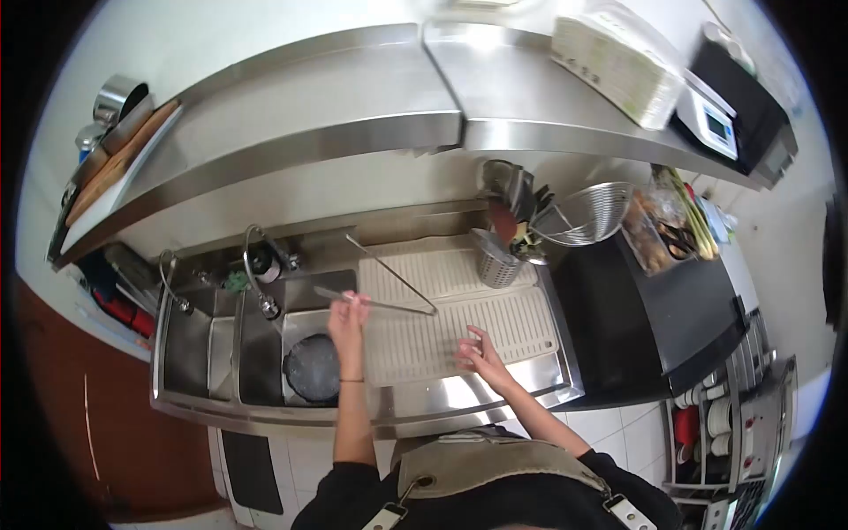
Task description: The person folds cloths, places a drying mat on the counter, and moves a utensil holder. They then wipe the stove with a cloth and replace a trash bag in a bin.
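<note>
My left hand (348, 320) is closed around one arm of a pair of long metal tongs (394, 275), beside the right edge of the sink. The tongs are spread into a wide V, with their joined end pointing right over the ribbed cream draining mat (477, 322). Above the front part of that mat is my right hand (482, 357), fingers apart and holding nothing. A dark round pan or lid (311, 369) lies in the sink basin (261, 362) to the left of my left hand.
Two gooseneck taps (250, 256) rise behind the basins. A perforated utensil holder (500, 268) stands at the mat's back right. Beyond are a wire strainer (594, 216), a food container (652, 243) and a black counter (609, 309). A steel shelf (309, 102) overhangs the back.
</note>
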Demonstrator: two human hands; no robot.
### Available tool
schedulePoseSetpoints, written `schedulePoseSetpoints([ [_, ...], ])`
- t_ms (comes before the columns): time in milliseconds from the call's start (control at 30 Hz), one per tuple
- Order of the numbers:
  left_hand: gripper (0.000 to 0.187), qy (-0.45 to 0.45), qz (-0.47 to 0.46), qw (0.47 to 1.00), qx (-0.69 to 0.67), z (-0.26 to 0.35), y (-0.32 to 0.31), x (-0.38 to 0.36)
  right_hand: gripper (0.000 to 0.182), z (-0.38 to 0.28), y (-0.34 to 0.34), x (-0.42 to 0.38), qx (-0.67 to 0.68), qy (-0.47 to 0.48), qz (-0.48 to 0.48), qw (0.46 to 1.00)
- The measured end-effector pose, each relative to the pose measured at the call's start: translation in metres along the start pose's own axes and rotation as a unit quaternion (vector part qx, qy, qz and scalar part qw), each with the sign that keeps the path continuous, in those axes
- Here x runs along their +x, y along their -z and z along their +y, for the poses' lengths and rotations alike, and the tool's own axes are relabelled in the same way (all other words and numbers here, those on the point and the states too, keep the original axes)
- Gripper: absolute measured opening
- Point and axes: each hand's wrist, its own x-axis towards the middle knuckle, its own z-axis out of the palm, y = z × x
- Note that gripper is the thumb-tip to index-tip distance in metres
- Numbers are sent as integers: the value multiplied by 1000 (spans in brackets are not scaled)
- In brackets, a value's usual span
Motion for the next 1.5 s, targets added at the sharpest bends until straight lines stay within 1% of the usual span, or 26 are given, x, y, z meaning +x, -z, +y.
schedulePoseSetpoints([
  [33,15,22,-11,999,-22,-12,-13,-14,56,-1,3,-7,77,-34,-12,996],
  [67,15,47,-20,998,-44,-28,-25,-30,56,1,10,-9,79,-29,-3,996],
  [100,15,78,-35,993,-82,-43,-38,-46,55,5,18,-12,225,-65,-24,972],
  [133,16,109,-47,986,-120,-53,-53,-63,54,1,23,-18,365,-99,-45,925],
  [167,16,115,-51,985,-120,-62,-67,-81,58,-3,30,-28,398,-80,-54,912],
  [200,15,136,-57,983,-114,-66,-79,-97,58,0,38,-31,403,-79,-49,911],
  [267,15,166,-66,979,-94,-68,-95,-122,52,14,54,-42,378,-19,52,924],
  [333,22,171,-160,969,-82,-68,-110,-138,37,-4,64,-64,463,-41,95,880],
  [367,22,173,-167,968,-78,-71,-116,-143,34,-10,72,-69,486,-43,103,867],
  [400,26,149,-217,964,-33,-75,-122,-147,31,-13,82,-73,508,-44,110,853],
  [433,30,125,-266,956,10,-76,-128,-150,28,-6,96,-70,498,-1,137,856],
  [467,30,127,-270,954,9,-79,-136,-151,26,2,110,-66,486,39,163,858],
  [533,43,62,-381,922,-21,-79,-152,-148,16,-13,130,-68,466,111,174,860],
  [567,54,-143,-443,844,265,-89,-144,-133,15,-25,140,-72,431,153,201,866],
  [600,58,-18,-510,813,281,-92,-136,-119,14,-43,145,-77,394,195,226,869],
  [667,60,97,-401,897,159,-119,-127,-99,18,-81,149,-86,221,268,301,888],
  [700,60,96,-400,898,157,-120,-124,-83,21,-96,152,-87,106,313,328,885],
  [733,61,73,-357,919,150,-118,-121,-62,24,-108,156,-86,-10,354,350,867],
  [767,62,52,-311,938,143,-117,-122,-46,29,-118,161,-84,-84,369,346,858],
  [800,62,53,-310,938,143,-103,-133,-38,28,-127,165,-78,-106,377,346,853],
  [867,67,11,-249,960,128,-56,-161,-24,26,-139,181,-58,-109,385,328,856],
  [1000,71,-38,-245,960,132,-44,-194,-11,19,-146,206,2,-64,445,404,797],
  [1067,74,-58,-273,946,167,-47,-198,-8,18,-157,210,25,-57,428,439,788],
  [1100,77,-37,-284,944,164,-48,-198,-8,18,-162,212,36,-48,408,476,778],
  [1267,76,-4,-274,946,173,-61,-183,-7,22,-177,224,80,5,389,495,777],
  [1500,73,26,-247,952,178,-70,-175,-13,29,-192,228,90,-161,359,578,715],
])
